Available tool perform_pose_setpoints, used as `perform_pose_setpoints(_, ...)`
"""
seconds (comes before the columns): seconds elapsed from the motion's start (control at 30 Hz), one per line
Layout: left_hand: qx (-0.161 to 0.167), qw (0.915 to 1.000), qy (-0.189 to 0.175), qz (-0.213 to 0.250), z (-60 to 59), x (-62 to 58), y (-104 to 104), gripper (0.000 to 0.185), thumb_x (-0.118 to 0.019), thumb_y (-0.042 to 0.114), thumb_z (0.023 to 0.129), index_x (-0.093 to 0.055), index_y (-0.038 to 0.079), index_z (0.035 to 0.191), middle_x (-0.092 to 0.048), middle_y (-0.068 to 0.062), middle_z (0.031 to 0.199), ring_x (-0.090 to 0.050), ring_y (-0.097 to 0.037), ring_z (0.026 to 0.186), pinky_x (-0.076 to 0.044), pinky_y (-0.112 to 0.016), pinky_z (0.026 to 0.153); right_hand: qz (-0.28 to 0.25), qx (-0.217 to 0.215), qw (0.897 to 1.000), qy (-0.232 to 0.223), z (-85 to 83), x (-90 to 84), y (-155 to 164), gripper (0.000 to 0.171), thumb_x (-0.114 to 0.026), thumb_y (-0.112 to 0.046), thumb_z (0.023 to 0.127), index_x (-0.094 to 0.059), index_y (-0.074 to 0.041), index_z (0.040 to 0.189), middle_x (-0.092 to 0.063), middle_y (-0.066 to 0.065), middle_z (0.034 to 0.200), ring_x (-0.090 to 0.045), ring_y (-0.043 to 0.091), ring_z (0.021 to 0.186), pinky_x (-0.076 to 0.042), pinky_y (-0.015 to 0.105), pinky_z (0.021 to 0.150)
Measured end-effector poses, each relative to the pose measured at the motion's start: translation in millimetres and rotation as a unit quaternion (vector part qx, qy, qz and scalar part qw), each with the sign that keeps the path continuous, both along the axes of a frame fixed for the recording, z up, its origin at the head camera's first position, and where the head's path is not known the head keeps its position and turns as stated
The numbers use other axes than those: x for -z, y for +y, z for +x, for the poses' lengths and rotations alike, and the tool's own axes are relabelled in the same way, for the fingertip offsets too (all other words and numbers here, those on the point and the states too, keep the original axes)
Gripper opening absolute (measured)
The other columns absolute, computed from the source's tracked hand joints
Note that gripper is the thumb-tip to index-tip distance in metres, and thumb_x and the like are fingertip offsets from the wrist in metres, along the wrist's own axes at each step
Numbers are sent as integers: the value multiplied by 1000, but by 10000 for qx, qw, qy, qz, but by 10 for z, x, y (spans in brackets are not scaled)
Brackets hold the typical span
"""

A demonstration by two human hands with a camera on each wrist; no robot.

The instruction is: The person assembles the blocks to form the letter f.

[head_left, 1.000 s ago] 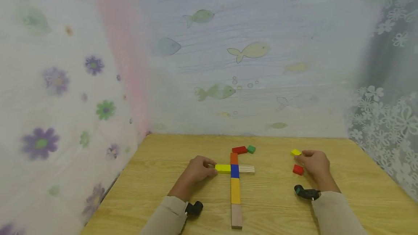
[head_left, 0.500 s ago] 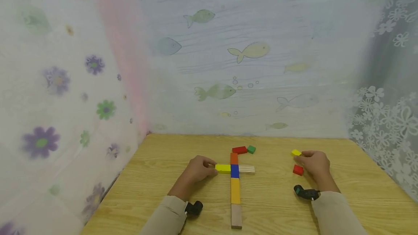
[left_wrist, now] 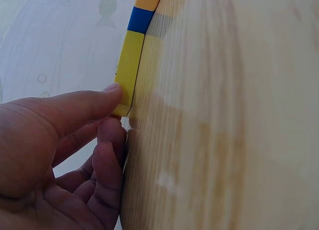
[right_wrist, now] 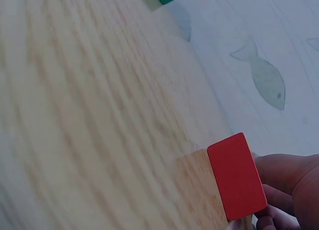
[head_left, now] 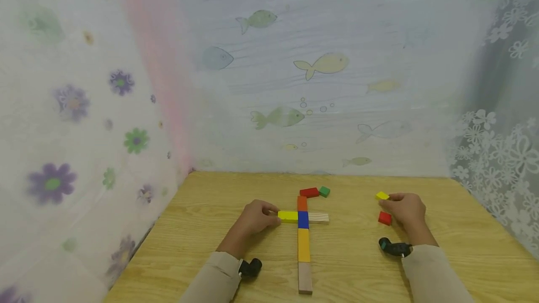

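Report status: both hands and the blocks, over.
Left hand touching yellow block in the cross. Right hand resting beside red block. Nothing between them.

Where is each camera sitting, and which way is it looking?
Head: worn on the head, looking forward and down at the table; both hands and sleeves show.
Left wrist: on the left wrist, looking along the left hand, whose thumb touches the yellow block.
Right wrist: on the right wrist, looking at the red block beside the right hand.
Shared: head and left wrist views both show the yellow block and blue block.
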State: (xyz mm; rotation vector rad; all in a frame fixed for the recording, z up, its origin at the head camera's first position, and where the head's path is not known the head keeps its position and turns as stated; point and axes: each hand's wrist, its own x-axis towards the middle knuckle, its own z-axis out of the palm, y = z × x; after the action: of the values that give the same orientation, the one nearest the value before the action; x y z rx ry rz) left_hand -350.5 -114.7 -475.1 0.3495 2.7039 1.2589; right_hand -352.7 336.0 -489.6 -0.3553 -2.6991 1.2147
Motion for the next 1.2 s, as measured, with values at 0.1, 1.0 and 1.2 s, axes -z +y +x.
perform_pose_setpoints(0.1, 4, 10000, -10, -17, 1, 8, -1, 33, -82, 25, 89, -78, 16, 120, -71, -10, 114, -64, -23, 98, -58, -42, 84, -22, 20, 10000, -44, 2, 0, -3, 59, -72, -38, 95, -66, 9, 131, -59, 35, 135, -53, 54, 120, -53, 53, 90)
perform_pose_setpoints(1.0, 101, 9999, 112, 53, -18, 76, -30, 32, -81, 25, 90, -78, 17, 121, -71, -9, 113, -64, -22, 97, -57, -40, 82, -309, 218, 9993, -21, -22, 8, -5, 65, -68, -46, 97, -63, 5, 138, -56, 34, 140, -53, 50, 121, -54, 49, 86)
perform_pose_setpoints(1.2, 118, 9999, 58, 110, -24, 55, -23, 33, -81, 24, 90, -78, 17, 122, -71, -10, 114, -65, -23, 98, -58, -42, 85, -360, 216, 9991, -36, -32, -29, -11, 65, -68, -47, 97, -63, 2, 139, -56, 32, 142, -53, 48, 124, -52, 37, 78)
